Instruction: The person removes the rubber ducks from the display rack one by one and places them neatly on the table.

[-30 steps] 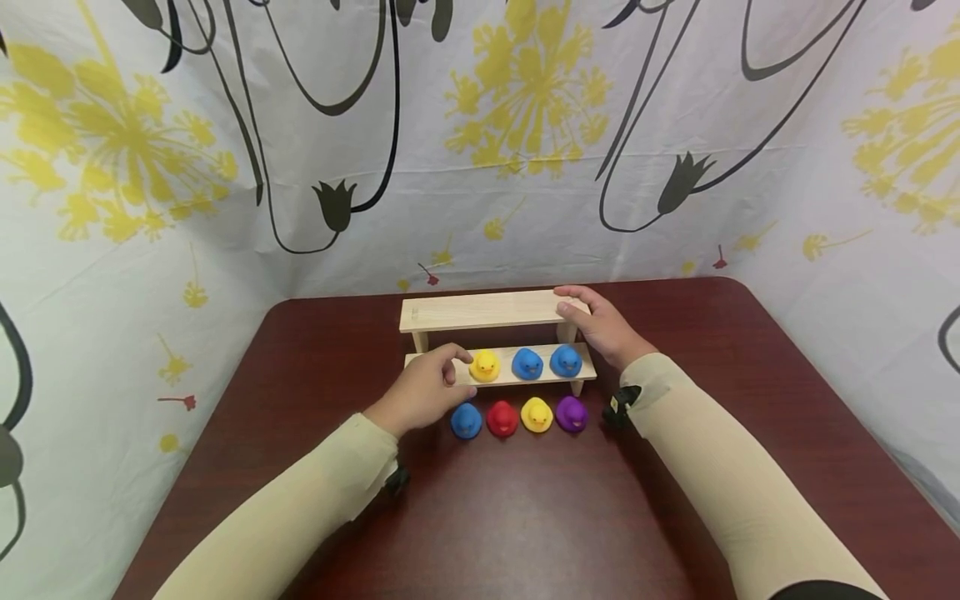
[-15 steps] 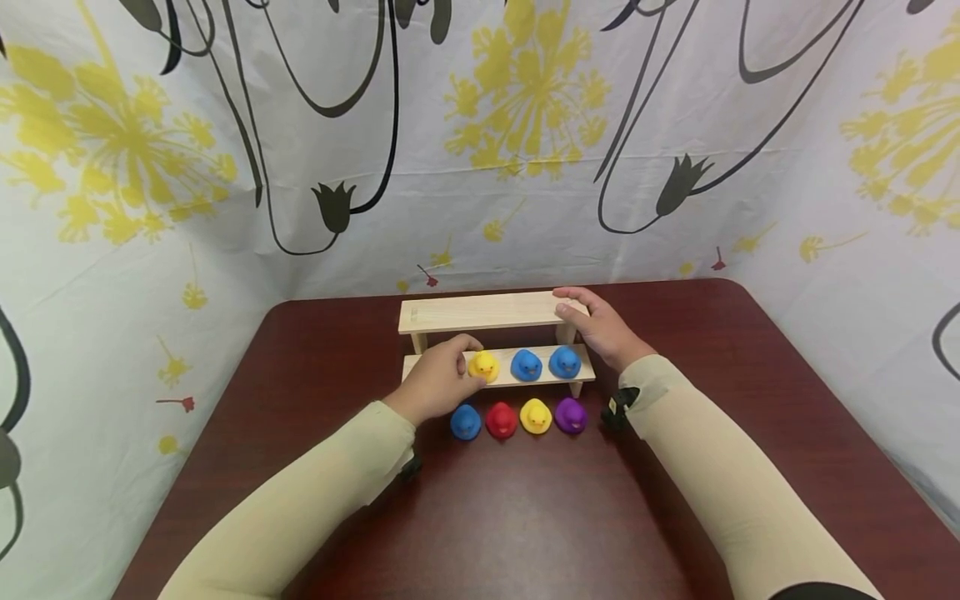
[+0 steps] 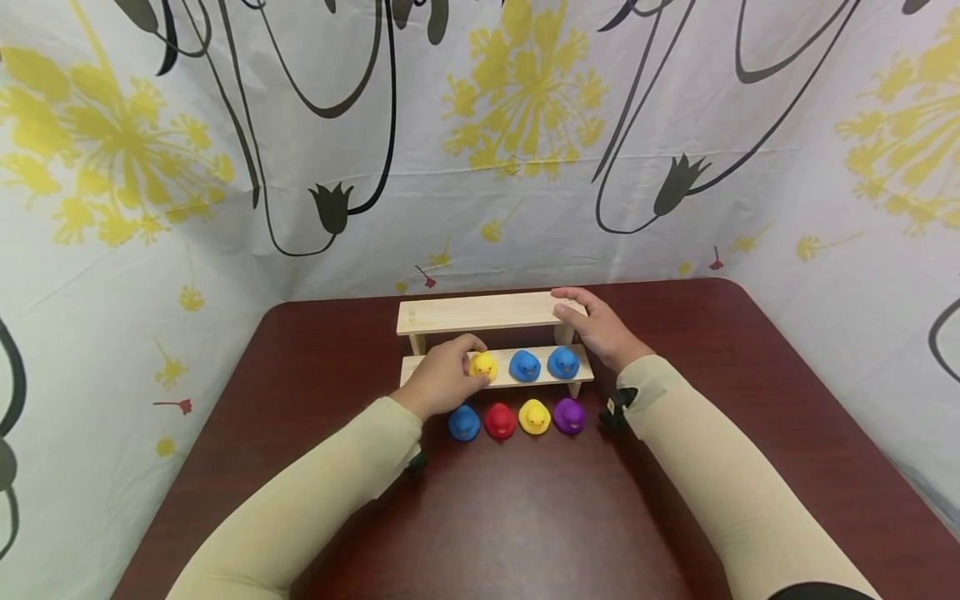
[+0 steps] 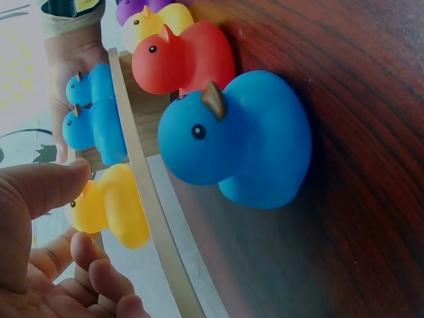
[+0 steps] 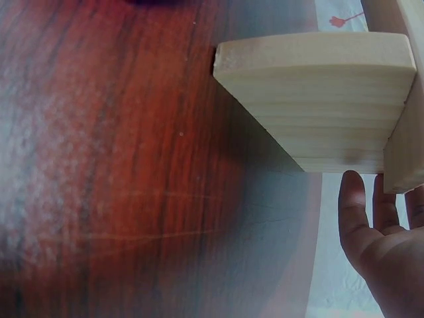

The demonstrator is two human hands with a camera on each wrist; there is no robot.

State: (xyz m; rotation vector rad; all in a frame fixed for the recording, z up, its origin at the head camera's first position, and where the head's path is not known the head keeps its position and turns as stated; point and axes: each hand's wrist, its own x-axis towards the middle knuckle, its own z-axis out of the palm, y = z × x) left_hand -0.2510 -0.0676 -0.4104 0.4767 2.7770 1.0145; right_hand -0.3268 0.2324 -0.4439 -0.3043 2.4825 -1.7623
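No lettering, brand, number or sign can be read. A faint small mark (image 3: 412,317) sits near the left end of the upper wooden shelf (image 3: 487,312), around the middle of the head view, too small to make out. At the upper left of the left wrist view, a yellow label (image 4: 86,4) on a black wrist device (image 4: 58,8) is likewise illegible.

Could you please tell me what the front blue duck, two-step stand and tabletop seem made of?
Front blue duck: probably rubber or soft plastic, smooth and softly satin, judging by its rounded, moulded look.
Two-step stand: apparently bare, pale wood; fine grain lines show on it.
Tabletop: wood or printed laminate, I can't tell which; dark grain streaks and glossy reflections.
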